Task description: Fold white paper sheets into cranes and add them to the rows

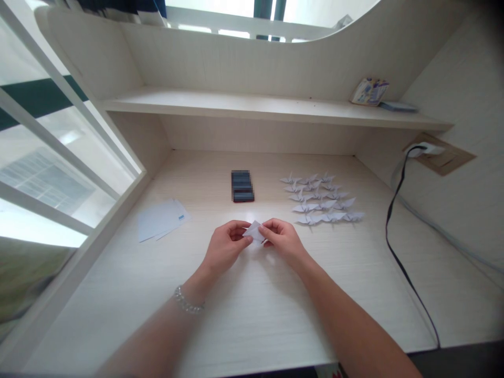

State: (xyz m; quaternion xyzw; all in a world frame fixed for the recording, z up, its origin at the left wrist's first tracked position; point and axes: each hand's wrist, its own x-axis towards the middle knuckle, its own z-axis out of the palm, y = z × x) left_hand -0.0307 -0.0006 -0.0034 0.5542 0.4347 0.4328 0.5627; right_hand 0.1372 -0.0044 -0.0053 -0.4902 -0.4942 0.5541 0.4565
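Fingers (238,224) of the left hand (225,245) and right hand (286,242), head view, pinch a small piece of folded white paper (255,231) from opposite sides. The paper lies between the two sets of fingertips, its pointed end directed leftward: the left thumb (246,241) meets its lower left edge, the bent left fingers its upper left, and the right thumb (266,231) rests on its right side. Whether the paper touches the desk (252,331) cannot be told. A silvery bracelet (184,301) encircles the left wrist. Beyond the hands lies a dark rectangular object (242,184), its surface pixelated. To the right, white paper cranes (328,205) are set out in rows; to the left, flat white sheets (158,218) overlap, one bearing a small blue mark. Farther right, a black cable (388,226) descends from a wall socket (449,158) and crosses the desk.
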